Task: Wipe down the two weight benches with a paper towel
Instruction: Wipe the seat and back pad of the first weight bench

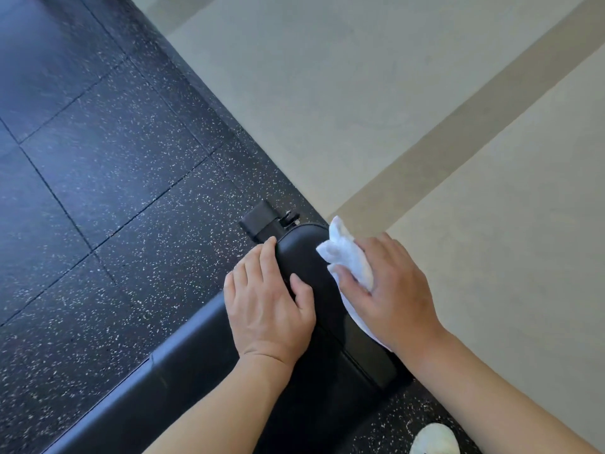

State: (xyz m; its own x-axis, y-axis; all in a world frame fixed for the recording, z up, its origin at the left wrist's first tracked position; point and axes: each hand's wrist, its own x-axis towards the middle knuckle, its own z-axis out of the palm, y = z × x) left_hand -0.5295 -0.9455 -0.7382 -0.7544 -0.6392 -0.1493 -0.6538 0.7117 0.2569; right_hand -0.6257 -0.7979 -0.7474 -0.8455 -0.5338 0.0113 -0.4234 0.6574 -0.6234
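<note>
A black padded weight bench (309, 262) runs from the bottom centre up to a rounded end near the middle of the head view. My left hand (266, 304) lies on its left edge, fingers wrapped over the side and thumb on top. My right hand (389, 291) holds a crumpled white paper towel (343, 252) against the right side of the pad. Part of the towel sticks out beyond my fingers. A second black padded section (183, 365) stretches toward the lower left.
The bench's black metal foot with a bolt (262, 217) stands just past the pad's end. Dark speckled rubber floor tiles (114, 191) cover the left. A pale beige floor (393, 93) lies to the right. A white shoe (433, 440) shows at the bottom right.
</note>
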